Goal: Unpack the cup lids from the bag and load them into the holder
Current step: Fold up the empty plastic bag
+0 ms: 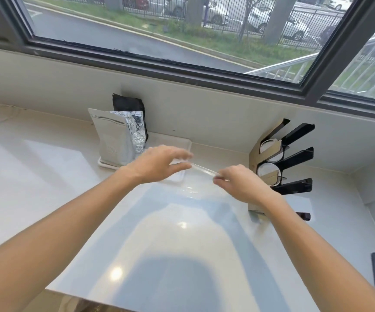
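Fingers of the left hand are spread and loosely curled over the near end of a clear plastic bag; whether they actually pinch it cannot be told through the motion blur. Behind this hand, foil pouches stand on a white tray. Moving right, the bag is stretched taut above the counter to the right hand, whose fingertips are closed on the film's other end. No lids can be made out in the bag (it looks flat and empty). At far right stands the holder, its black dividers framing white cup lids already seated in two slots. Risk: the thin film could slip or tear under the sideways pull, and the right wrist, just beside the holder, could knock it.
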